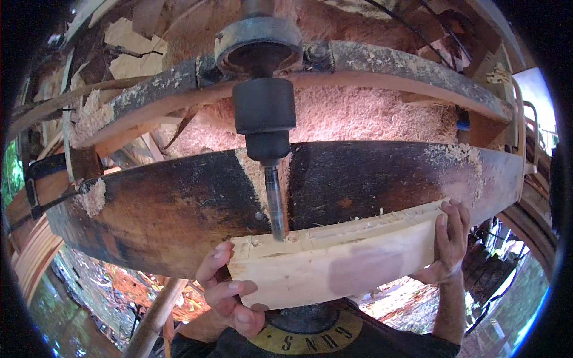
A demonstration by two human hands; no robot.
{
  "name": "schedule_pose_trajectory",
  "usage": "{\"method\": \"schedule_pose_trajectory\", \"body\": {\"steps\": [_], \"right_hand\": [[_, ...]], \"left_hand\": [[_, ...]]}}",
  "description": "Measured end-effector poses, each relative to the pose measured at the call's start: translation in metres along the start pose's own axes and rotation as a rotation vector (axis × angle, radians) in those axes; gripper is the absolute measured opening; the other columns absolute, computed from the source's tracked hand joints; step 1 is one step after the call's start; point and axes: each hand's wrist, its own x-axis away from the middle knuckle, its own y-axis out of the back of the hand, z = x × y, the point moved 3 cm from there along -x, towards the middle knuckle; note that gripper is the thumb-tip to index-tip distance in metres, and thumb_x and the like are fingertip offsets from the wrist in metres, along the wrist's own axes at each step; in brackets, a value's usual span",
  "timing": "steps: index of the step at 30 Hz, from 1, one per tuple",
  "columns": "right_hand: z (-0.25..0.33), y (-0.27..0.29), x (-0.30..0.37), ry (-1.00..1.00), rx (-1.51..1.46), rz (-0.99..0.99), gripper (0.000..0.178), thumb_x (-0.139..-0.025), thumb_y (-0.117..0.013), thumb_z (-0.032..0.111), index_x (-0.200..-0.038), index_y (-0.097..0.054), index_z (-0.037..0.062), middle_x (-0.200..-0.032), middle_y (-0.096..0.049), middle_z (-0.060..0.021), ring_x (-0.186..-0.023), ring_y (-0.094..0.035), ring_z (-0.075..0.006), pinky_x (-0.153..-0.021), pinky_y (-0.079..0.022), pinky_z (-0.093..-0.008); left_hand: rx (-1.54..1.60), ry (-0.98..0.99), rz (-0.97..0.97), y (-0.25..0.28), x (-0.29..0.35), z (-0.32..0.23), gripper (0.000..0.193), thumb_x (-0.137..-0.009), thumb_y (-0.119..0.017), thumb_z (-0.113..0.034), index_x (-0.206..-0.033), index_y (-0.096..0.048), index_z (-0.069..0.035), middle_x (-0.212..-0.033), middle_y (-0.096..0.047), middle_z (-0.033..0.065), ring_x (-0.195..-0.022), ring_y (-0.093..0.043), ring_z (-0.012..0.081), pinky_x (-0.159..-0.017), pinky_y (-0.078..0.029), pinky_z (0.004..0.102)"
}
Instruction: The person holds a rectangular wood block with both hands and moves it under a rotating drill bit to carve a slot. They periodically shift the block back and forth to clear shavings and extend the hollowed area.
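A pale wooden block [340,268] stands against the near edge of a dark, worn work board [179,209], its long upper edge marked with rough, splintered cuts. My left hand [230,289] grips the block's left end, fingers wrapped round the corner. At the other end my right hand [450,238] holds it with the fingers up along the side. Above it hangs a black drill chuck [264,107] with a steel bit [273,200]. The bit's lower end meets the block's upper edge near the left end; how deep it goes I cannot tell.
Behind the board runs a wooden rail [406,68] dusted with shavings, and a heap of sawdust [370,116] lies between them. A black clamp [45,182] sits at the board's left end. A round pole [155,319] slants below the board.
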Motion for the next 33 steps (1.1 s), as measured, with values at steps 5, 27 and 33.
{"method": "schedule_pose_trajectory", "body": {"steps": [5, 27, 33], "right_hand": [[-0.001, 0.0, 0.001, 0.007, 0.0, -0.011, 0.1, -0.075, -0.075, 0.065, -0.144, -0.049, -0.0022, -0.135, -0.054, -0.0341, -0.125, -0.052, -0.0553, -0.105, -0.039, -0.0684], [0.003, -0.002, -0.001, 0.052, 0.003, -0.017, 0.098, -0.074, -0.076, 0.063, -0.141, -0.053, -0.005, -0.134, -0.054, -0.0352, -0.122, -0.053, -0.0557, -0.103, -0.042, -0.0666], [0.008, -0.007, -0.004, 0.068, 0.006, -0.01, 0.099, -0.073, -0.077, 0.063, -0.14, -0.054, -0.0054, -0.134, -0.054, -0.0353, -0.122, -0.053, -0.0556, -0.102, -0.043, -0.0658]], "left_hand": [[-0.034, 0.031, -0.035, -0.003, 0.001, -0.003, 0.047, -0.102, -0.046, -0.051, -0.128, -0.054, -0.013, -0.143, -0.047, 0.0289, -0.133, -0.05, 0.0418, -0.11, -0.042, 0.0525], [0.038, -0.099, -0.098, -0.005, -0.001, 0.007, 0.048, -0.108, -0.039, -0.047, -0.125, -0.05, -0.004, -0.138, -0.05, 0.0311, -0.124, -0.057, 0.0382, -0.105, -0.049, 0.0479], [0.061, -0.127, -0.049, -0.003, -0.002, 0.009, 0.051, -0.11, -0.033, -0.048, -0.126, -0.049, -0.003, -0.141, -0.048, 0.0304, -0.122, -0.06, 0.0395, -0.104, -0.051, 0.048]]}}
